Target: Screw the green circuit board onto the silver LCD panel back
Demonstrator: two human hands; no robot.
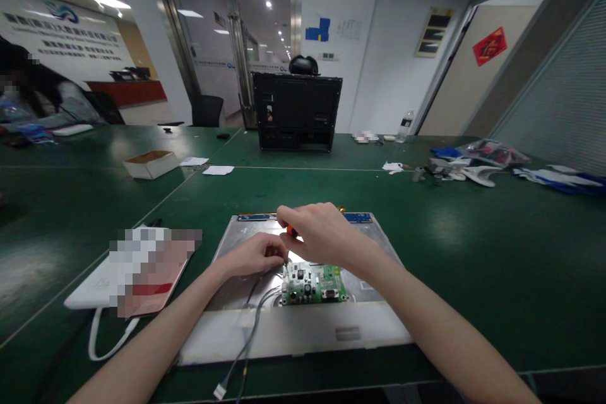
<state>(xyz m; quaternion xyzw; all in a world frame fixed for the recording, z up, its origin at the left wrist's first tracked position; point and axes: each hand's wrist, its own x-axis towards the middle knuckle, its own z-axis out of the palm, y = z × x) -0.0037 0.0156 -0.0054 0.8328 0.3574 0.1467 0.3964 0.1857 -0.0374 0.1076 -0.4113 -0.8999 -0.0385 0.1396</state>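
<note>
A flat metal panel (379, 312) lies on the green table with a green circuit board (315, 283) on its middle. My right hand (319, 233) is wrapped round an orange-handled tool (292, 231), held over the board's upper left corner. Beside that same corner, my left hand (258, 254) has its fingers pinched together; what they hold, if anything, is too small to make out. Grey cables (255, 322) run from the board's left side to a white connector (220, 391) near the front edge. A blue strip (358, 218) lines the panel's far edge.
On the left lie a white device (95, 284) with a white cable and a pink item (175, 271). Farther back are an open box (150, 165), a black monitor (298, 110), a bottle (406, 125) and scattered parts (440, 169). A person (33, 82) is at the far left.
</note>
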